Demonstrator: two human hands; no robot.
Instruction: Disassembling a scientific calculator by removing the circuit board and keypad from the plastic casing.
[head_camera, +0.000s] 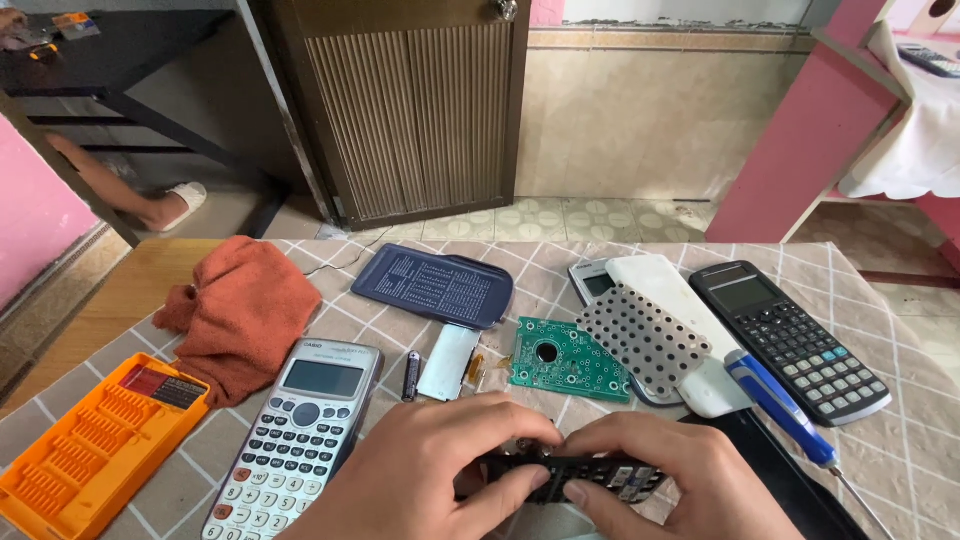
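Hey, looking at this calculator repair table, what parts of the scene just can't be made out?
Head view only:
- Black keypad frame: mostly covered by the left hand and right hand.
- Blue screwdriver: tip cut off by the bottom edge.
- Orange bit case: corner cut off at the left edge.
- Green circuit board: components too small to identify.

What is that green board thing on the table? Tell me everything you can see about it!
The green circuit board is a flat, roughly rectangular card that looks like rigid plastic, dotted with small pale contact spots. It has one big round hole near its middle. It lies flat on the checked tablecloth, tilted a little, just beyond the hands. Its right edge tucks under a grey dotted rubber pad. A small clear screen piece with a short orange ribbon lies just to its left. No hand touches it.
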